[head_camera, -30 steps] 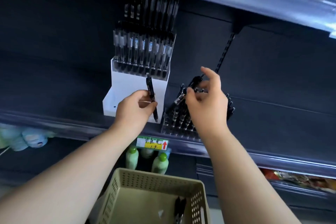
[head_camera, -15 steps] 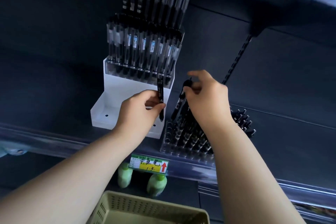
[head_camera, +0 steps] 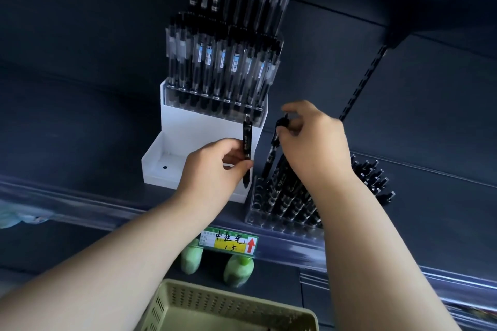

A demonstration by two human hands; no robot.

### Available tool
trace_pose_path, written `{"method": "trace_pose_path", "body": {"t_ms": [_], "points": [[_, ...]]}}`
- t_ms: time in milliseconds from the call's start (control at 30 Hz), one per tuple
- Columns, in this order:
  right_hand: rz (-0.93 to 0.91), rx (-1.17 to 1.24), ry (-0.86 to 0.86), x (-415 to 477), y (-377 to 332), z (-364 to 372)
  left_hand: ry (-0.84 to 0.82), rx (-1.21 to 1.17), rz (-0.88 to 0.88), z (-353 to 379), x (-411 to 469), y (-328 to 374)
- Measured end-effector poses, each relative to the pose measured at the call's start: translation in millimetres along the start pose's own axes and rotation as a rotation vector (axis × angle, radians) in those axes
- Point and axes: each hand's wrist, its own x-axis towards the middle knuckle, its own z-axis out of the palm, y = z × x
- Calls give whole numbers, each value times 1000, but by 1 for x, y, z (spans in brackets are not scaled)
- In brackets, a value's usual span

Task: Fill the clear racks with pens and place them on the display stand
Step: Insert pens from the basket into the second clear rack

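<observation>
While the right hand pinches the top of a pen between thumb and fingertips, the pen slants down and to the left into the rack. Its tip is lost among the black pens already standing there, so I cannot tell whether it sits in a hole. The left hand grips a second pen upright, thumb and curled fingers round its lower half, just left of the rack and in front of the stand.

The rack stands on the shelf just right of the stand. Its far rows are full, while holes along its near and left edges look open. Another filled rack stands on the far, upper step of the stand.

The step in hand seems to be seating this pen. It would go best if the pen were brought closer to upright before pressing, aimed at the free hole next to the filled rows, and let go only once it stands by itself. Filling from far to near should keep the wrist from knocking standing pens. A light plastic rack may skid near the shelf edge, so the push should go straight down. The left pen can follow at once.

Near and below are a basket and a price tag.
</observation>
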Motion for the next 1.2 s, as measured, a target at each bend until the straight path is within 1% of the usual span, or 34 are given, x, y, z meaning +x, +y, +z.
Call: {"method": "trace_pose_path", "body": {"t_ms": [133,333,467,700,900,1067,1200], "points": [[14,-32,-40,0,4,1,10,-14,-16,-2,1,0],[16,-58,-29,-2,2,-2,29,-49,-36,-4,4,1],[23,-99,-63,-4,0,-5,52,-65,-39,-2,6,1],[30,-75,-51,-6,-2,-12,12,-79,18,10,7,6],[34,-56,-37,-9,2,-18,-58,42,70,28,7,8],[37,-63,-29,-13,9,-24,-168,208,30,38,5,0],[8,-60,-27,-17,13,-28,-171,242,-10,42,5,-1]]}}
